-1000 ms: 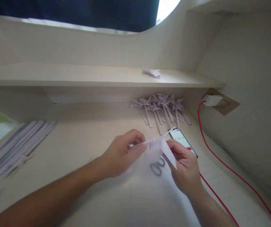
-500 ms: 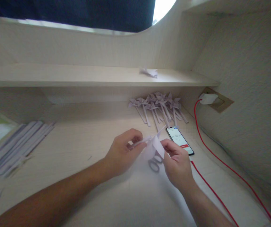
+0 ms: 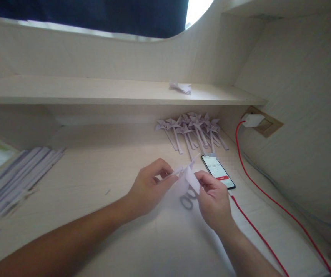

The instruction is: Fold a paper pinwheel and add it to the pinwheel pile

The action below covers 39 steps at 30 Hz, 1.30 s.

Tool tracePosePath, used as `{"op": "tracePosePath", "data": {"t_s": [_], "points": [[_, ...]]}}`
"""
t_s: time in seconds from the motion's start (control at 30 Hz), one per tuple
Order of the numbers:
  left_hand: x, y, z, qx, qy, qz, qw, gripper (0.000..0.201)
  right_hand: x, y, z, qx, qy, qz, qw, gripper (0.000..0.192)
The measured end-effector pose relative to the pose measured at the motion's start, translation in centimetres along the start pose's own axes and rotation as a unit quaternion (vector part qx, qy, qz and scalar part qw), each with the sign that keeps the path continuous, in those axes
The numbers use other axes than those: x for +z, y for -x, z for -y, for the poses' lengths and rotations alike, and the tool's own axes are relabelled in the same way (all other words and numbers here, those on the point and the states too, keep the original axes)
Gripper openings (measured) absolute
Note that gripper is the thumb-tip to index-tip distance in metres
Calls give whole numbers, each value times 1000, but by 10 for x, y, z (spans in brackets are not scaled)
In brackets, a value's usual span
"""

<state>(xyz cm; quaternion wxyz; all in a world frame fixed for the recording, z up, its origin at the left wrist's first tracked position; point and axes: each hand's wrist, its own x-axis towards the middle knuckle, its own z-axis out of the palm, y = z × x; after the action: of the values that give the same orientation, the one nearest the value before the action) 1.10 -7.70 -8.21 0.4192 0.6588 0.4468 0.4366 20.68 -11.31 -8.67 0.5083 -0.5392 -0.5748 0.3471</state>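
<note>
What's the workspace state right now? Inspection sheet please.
Surface: pale wood desk with shelf above.
Job's things: white folded paper pinched between both hands; finished paper pinwheels at the back.
Clutter: scissors under the hands, phone, paper strips, paper scrap on shelf.
Grippers: left hand and right hand both gripping the paper.
Cables: red cable from wall plug.
Surroundings: textured wall on the right.

Left hand (image 3: 149,188): forearm bare, enters from lower left, stretched diagonally toward centre. Fingers curled inward, thumb against forefinger, grip pinched closed, knuckles up. Right hand (image 3: 214,200): forearm bare, rises from lower right, wrist bent slightly inward. Thumb and forefinger pinched together, other fingers curled loosely beneath. Both grips near each other, tips facing, just apart.
</note>
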Motion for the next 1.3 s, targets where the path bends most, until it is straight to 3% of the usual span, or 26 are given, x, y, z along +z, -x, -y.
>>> {"op": "tracePosePath", "data": {"t_s": [0.13,0.37,0.6,0.9,1.1,1.3], "points": [[3,1,5,-34,58,17,998,26,2,0,2,-26,25,-15,999,18],[3,2,5,-3,75,5,997,16,0,0,5,-37,52,-24,998,16],[6,3,6,51,55,-44,996,7,3,3,4,2,33,-15,999,25],[5,0,6,66,28,-53,996,5,8,3,-5,78,-56,22,995,34],[5,-3,11,22,12,-26,999,12,10,-6,-8,89,-86,32,992,41],[-2,-5,16,-4,6,45,999,23,11,-11,-9,106,-79,27,991,42]]}}
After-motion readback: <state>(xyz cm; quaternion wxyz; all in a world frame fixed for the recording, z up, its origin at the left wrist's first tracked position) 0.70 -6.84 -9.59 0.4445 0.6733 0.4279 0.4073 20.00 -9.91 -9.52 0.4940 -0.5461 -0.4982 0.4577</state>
